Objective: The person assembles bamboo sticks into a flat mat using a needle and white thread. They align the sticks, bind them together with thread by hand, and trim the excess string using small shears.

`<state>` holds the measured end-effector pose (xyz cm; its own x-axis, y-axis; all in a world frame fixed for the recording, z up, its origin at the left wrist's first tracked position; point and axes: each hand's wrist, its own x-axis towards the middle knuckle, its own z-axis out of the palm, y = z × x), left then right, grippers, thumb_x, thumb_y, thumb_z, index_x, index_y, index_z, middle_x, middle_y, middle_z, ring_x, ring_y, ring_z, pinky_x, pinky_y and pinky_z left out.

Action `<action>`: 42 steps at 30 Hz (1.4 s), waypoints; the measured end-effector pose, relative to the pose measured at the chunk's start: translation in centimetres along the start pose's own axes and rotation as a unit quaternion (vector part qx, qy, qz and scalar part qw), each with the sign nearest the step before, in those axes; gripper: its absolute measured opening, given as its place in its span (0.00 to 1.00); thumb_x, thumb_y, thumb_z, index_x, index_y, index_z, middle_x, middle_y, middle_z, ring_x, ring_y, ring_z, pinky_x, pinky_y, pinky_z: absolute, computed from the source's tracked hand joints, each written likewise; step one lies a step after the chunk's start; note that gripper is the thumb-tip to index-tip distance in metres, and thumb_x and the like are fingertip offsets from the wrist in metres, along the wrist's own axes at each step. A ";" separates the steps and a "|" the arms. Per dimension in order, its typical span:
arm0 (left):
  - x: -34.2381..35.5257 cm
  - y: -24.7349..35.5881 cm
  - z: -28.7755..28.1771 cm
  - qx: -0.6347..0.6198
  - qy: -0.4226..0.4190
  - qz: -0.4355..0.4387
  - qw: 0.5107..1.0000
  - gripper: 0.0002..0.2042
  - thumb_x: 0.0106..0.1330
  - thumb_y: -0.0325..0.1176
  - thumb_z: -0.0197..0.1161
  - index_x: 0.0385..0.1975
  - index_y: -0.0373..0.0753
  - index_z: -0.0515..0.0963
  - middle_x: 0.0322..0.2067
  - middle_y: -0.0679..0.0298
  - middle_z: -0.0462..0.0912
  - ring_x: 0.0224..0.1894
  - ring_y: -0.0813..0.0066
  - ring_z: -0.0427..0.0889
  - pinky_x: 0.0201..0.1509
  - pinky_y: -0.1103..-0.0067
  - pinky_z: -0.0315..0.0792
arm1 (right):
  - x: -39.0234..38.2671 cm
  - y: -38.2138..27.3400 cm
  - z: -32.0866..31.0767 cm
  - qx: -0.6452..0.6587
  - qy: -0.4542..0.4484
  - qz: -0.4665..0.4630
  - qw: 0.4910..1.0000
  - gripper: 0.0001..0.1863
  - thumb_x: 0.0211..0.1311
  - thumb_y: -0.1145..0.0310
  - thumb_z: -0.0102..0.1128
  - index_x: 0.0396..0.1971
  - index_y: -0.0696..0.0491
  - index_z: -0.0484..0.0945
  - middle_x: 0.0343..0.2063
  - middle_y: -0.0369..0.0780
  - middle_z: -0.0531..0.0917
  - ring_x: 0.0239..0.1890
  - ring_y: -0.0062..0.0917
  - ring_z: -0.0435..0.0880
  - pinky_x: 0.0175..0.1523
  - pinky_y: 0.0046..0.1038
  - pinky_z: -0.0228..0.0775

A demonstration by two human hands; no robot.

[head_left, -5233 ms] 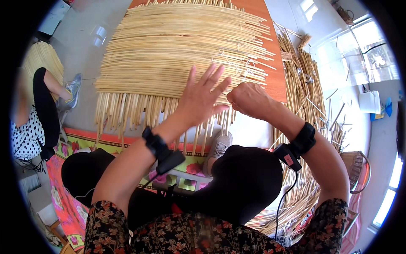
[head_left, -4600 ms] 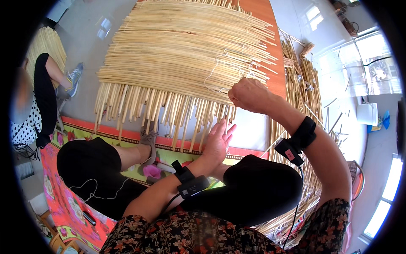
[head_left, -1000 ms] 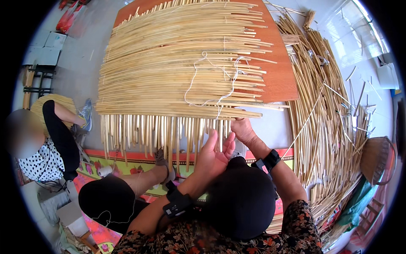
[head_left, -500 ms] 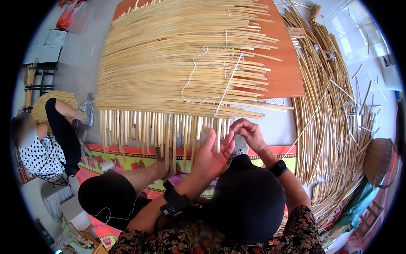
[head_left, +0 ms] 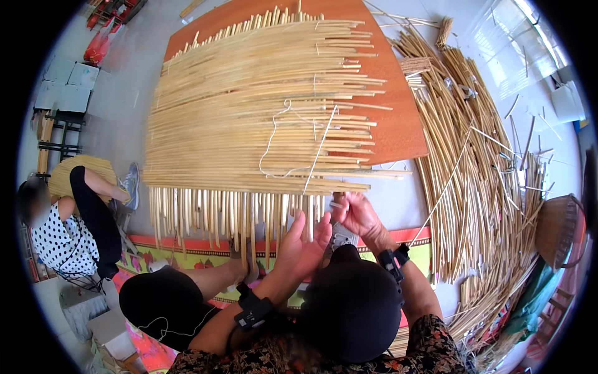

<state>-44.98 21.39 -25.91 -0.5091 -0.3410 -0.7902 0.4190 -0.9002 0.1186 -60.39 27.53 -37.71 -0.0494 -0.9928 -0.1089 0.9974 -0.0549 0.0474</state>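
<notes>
A broad mat of pale reeds (head_left: 230,124) lies on an orange board (head_left: 402,134), with a row of reed ends (head_left: 218,209) hanging at the near edge. White cord (head_left: 321,149) lies in a loop on the mat, one strand running straight to that edge. My left hand (head_left: 302,249) is palm up beneath the hanging ends, thumb and curled fingers apart around the tip of one reed, not visibly gripping it. My right hand (head_left: 355,215) is closed at the near edge, right of the left, pinching something small that I cannot make out.
A seated person (head_left: 62,227) in polka dots is at left, beside a round reed piece (head_left: 81,171). Loose reeds (head_left: 461,206) heap at right, near a basket (head_left: 554,230) and white bucket (head_left: 567,103). A floral mat (head_left: 156,343) and cord spool (head_left: 159,265) lie below.
My left hand has left the mat's top for below its near edge. My right hand has moved down to that edge. A cord strand has straightened. The view has shifted slightly.
</notes>
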 end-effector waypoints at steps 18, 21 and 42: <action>-7.3 7.3 9.9 0.862 -0.116 0.071 0.488 0.16 0.67 0.43 0.59 0.27 0.35 0.80 0.24 0.58 0.83 0.25 0.70 0.81 0.32 0.70 0.73 | -3.1 0.9 -1.4 -0.066 0.081 -0.009 0.995 0.04 0.68 0.65 0.57 0.37 0.49 0.75 0.28 0.32 0.76 0.32 0.22 0.78 0.42 0.28 0.76; -2.1 6.8 12.8 0.833 -0.108 0.338 0.423 0.10 0.61 0.37 0.67 0.27 0.35 0.79 0.28 0.59 0.79 0.26 0.72 0.79 0.31 0.73 0.73 | -3.1 1.3 -1.5 -0.085 0.089 0.003 0.992 0.04 0.68 0.65 0.57 0.36 0.48 0.75 0.28 0.32 0.76 0.32 0.21 0.78 0.41 0.28 0.76; 10.2 4.9 24.4 0.744 -0.283 0.192 0.574 0.08 0.67 0.26 0.57 0.43 0.32 0.76 0.38 0.60 0.84 0.21 0.89 0.73 0.21 0.91 0.67 | -3.7 2.5 -1.4 -0.140 0.094 0.056 0.984 0.03 0.67 0.66 0.59 0.36 0.48 0.76 0.28 0.31 0.79 0.32 0.21 0.80 0.42 0.27 0.74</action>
<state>-66.42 6.90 -18.69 -0.9331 -0.2462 -0.2620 -0.3094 0.1787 0.9340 -57.61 31.26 -38.62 0.0463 -0.9522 -0.3018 0.9726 0.1119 -0.2038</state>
